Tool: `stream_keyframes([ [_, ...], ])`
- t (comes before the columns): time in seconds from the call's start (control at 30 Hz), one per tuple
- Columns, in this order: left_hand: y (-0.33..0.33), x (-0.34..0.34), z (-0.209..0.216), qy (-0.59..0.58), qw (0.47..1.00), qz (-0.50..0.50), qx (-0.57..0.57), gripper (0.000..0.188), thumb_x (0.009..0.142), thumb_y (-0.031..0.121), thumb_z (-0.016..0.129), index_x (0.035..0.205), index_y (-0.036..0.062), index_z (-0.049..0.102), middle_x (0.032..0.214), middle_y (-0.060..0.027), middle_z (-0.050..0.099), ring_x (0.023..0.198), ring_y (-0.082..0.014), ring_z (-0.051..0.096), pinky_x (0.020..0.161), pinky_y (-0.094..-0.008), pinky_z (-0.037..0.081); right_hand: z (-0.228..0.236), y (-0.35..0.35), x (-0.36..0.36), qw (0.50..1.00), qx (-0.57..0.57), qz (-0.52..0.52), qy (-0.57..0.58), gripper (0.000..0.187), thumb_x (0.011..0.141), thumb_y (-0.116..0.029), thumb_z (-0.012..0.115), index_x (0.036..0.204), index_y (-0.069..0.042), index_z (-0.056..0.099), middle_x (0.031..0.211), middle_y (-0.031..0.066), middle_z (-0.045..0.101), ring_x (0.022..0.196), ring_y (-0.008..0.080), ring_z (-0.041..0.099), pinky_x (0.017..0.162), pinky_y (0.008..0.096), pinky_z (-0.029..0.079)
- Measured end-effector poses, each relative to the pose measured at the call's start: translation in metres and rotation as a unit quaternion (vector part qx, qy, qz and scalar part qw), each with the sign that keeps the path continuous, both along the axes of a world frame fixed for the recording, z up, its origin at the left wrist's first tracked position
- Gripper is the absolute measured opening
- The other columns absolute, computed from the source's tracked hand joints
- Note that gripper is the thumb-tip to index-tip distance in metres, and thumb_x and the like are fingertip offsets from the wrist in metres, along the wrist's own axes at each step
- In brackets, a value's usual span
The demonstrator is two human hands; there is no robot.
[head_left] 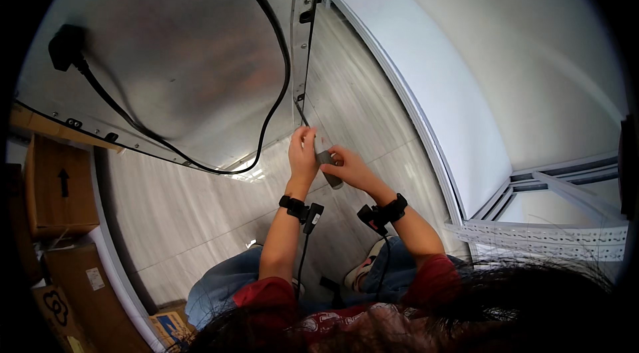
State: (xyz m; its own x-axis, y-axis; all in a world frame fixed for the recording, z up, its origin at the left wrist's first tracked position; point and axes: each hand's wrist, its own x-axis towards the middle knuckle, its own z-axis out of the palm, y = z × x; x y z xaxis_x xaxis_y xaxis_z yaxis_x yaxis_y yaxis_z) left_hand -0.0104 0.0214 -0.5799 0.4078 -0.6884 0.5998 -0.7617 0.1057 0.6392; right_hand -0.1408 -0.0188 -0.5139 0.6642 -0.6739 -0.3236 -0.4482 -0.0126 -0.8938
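A screwdriver with a grey handle (327, 165) points up and away from me, its thin shaft reaching the right edge of a large metal appliance panel (193, 66). Around the front of the handle and the shaft, my left hand (303, 156) is closed. My right hand (351, 168) pinches the handle from the right side. The tip lies close to a small black fitting (300, 97) low on the panel's edge; whether it sits in a screw cannot be made out. A black power cord (283, 63) loops across the panel, ending in a plug (66, 48).
White shelving (426, 86) runs along the right side. Cardboard boxes (63, 186) stand on a shelf at the left. The floor (200, 213) has grey wood-look planks. Screws and black clips line the panel's edges. Both wrists wear black straps with cables.
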Motion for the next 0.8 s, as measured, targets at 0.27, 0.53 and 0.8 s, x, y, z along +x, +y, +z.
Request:
stream_keyframes([
  [0.27,-0.008,0.013,0.042,-0.082,0.987,0.004,0.139,0.042,0.070,0.002,0.057,0.111,0.0023,0.047,0.131,-0.0132,0.032,0.120,-0.0300,0.031,0.095,-0.0421,0.027,0.000,-0.009,0.010,0.977,-0.161,-0.127,-0.064,0.034,0.069,-0.017,0.066,0.094,-0.002,0.049,0.081,0.0088,0.059,0.068,0.0179,0.058,0.060,0.0277,0.045],
  [0.53,-0.001,0.014,0.054,-0.162,0.966,0.031,0.200,0.019,0.072,0.002,0.052,0.090,0.0001,0.058,0.136,-0.0056,0.027,0.124,-0.0230,0.026,0.097,-0.0436,0.025,0.009,-0.016,0.027,0.885,-0.376,-0.176,-0.210,0.034,0.065,-0.007,0.068,0.097,-0.004,0.055,0.096,0.0107,0.059,0.081,0.0231,0.060,0.067,0.0274,0.048],
  [0.8,0.000,0.012,0.060,-0.188,0.956,0.054,0.218,0.022,0.072,0.003,0.051,0.093,0.0001,0.058,0.138,-0.0017,0.024,0.123,-0.0216,0.029,0.093,-0.0431,0.028,0.013,-0.023,0.046,0.863,-0.409,-0.200,-0.221,0.034,0.064,-0.007,0.070,0.094,-0.003,0.055,0.096,0.0121,0.059,0.083,0.0234,0.060,0.067,0.0278,0.048],
])
